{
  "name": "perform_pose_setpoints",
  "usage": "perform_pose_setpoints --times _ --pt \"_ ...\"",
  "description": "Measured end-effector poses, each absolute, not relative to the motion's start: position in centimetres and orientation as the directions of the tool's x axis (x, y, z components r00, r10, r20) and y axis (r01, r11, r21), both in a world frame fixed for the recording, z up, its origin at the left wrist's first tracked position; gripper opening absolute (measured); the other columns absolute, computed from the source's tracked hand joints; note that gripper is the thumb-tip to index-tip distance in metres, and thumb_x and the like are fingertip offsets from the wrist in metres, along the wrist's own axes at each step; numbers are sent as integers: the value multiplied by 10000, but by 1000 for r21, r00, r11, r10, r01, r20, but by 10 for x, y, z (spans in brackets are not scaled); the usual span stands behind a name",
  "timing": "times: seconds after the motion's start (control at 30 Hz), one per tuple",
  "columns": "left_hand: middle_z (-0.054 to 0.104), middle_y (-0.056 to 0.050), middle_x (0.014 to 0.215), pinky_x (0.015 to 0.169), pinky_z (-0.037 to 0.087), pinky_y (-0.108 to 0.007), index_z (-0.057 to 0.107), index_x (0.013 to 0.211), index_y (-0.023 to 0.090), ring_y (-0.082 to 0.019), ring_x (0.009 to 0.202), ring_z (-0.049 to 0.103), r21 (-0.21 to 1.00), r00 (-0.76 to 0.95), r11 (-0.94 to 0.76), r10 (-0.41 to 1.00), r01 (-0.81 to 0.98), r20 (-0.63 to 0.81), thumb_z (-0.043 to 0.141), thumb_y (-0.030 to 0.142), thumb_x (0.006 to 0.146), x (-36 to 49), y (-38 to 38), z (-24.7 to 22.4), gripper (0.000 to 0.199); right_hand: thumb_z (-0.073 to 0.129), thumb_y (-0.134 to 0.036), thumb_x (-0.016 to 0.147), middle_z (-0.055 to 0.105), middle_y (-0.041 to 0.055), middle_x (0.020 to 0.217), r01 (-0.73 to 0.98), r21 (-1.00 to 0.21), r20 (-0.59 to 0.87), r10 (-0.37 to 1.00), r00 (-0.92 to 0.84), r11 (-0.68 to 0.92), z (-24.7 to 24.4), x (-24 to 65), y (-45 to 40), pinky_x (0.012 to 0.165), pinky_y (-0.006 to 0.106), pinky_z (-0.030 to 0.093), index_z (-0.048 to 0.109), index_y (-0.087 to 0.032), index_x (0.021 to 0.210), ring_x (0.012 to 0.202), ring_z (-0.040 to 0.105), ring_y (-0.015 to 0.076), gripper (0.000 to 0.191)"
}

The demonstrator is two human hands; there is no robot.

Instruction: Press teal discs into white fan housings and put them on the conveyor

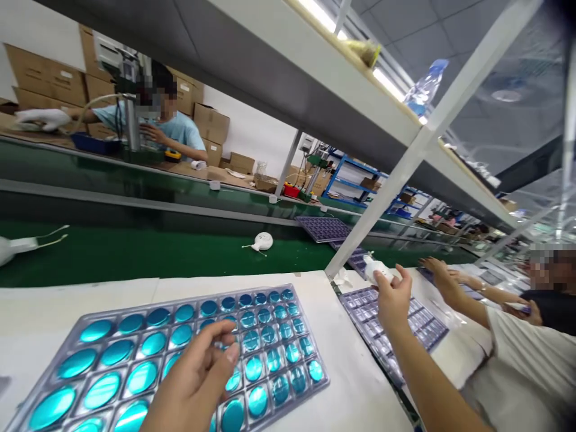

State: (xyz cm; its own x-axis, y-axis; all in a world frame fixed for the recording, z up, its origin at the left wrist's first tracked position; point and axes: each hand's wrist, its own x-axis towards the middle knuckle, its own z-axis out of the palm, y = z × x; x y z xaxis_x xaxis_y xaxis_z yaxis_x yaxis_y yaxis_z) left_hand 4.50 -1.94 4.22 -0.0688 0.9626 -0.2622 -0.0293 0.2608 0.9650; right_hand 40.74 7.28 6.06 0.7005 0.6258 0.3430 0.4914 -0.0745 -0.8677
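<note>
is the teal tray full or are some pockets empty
Full as far as shown: every visible pocket of the plastic tray holds a teal disc; pockets under the left hand cannot be seen.

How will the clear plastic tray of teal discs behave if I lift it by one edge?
The clear blister tray looks thin and moulded, so it is probably light and likely to flex when held by one edge. The round, glossy teal discs sit in shallow pockets; if loose, they may slide or roll out when it tilts.
</note>
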Motion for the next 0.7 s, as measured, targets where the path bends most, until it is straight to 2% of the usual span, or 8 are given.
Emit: perform_pose_setpoints --times 0.07,0.1,0.17,0.23,0.33,0.47,0.6,0.7 --pt "699 -68 944 715 544 -337 622 1194 265 -265 818 660 920 71 349 937 -181 -342 651 647 783 46 -22 46 562 656 -434 860 624 90 1213 473 -871 381 790 481 132 53 348 46 871 373 561 239 -236 1493 1059 658 266 784" --pt "696 -92 1094 795 552 -369 618 1210 256 -286 915 670 880 156 384 923 -278 -353 641 620 810 47 -23 48 541 706 -419 817 606 108 1232 366 -868 436 868 238 336 49 316 33 879 400 556 206 -249 1504 1072 650 284 866" --pt "648 -112 1265 886 546 -401 614 1230 238 -303 1040 654 765 305 425 901 -484 -308 614 558 864 47 -26 53 486 734 -379 805 548 104 1317 208 -827 514 852 -100 523 42 259 11 962 441 512 197 -315 1506 1186 586 297 885" --pt "658 -114 1238 874 558 -388 623 1216 221 -282 1020 658 662 328 410 910 -627 -253 601 490 901 47 -27 58 415 773 -355 789 534 89 1344 196 -780 534 795 -286 594 39 221 1 997 451 478 228 -354 1499 1226 549 297 895" --pt "699 -102 1023 694 585 -342 650 1120 178 -232 818 666 641 174 307 949 -703 -263 596 411 919 42 -22 63 312 734 -409 843 568 80 1305 202 -798 492 808 -325 568 42 205 4 978 445 466 284 -343 1474 1171 559 278 779" --pt "663 -62 814 491 524 -295 640 998 160 -197 633 605 681 -39 170 959 -712 -280 553 414 926 34 -12 64 278 576 -299 971 611 31 935 362 -687 346 722 -600 630 56 219 6 776 335 467 639 -249 1030 857 575 194 99" --pt "671 -62 750 468 520 -292 635 936 165 -203 595 606 723 -144 139 938 -676 -314 555 509 895 31 -7 61 356 669 -199 906 586 43 873 544 -345 32 589 -808 765 53 218 -6 748 324 452 654 -199 882 847 550 212 28" --pt "685 -60 772 504 542 -310 638 920 176 -206 602 617 752 -158 130 941 -646 -299 594 549 858 31 -7 59 381 720 -194 842 617 67 928 551 -261 -19 566 -824 793 45 213 -11 794 339 464 616 -178 911 878 555 234 126"
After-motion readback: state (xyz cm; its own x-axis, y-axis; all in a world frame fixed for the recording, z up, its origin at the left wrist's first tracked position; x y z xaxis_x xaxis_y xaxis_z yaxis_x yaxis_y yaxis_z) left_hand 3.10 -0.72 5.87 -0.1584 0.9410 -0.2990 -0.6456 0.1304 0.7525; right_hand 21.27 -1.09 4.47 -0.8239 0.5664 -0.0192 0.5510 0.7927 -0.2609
